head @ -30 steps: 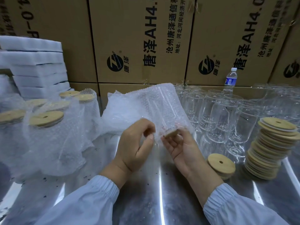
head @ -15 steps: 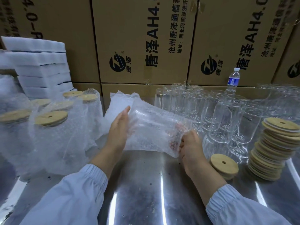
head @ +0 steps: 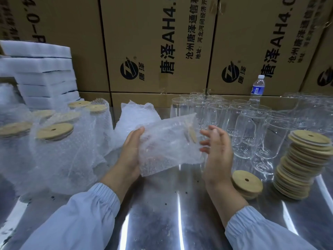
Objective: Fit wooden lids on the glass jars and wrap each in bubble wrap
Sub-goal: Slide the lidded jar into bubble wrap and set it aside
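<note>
Stacked lids [head: 306, 159] pale tan; bubble wrap [head: 167, 147] translucent white, bubble-dotted; jars [head: 248, 127] clear; cartons [head: 156, 42] brown, black print; foam sheets [head: 41, 69] white; bottle label [head: 257, 90] blue; sleeves [head: 81, 219] light blue; table [head: 162, 213] silver-grey, glare-streaked.

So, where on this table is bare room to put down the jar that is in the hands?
Free: the bare steel table at the near edge, below the wrapped jar and between the two sleeves. Crowded: finished jars on the left, empty glasses beyond the right hand, lid stacks at far right.
</note>
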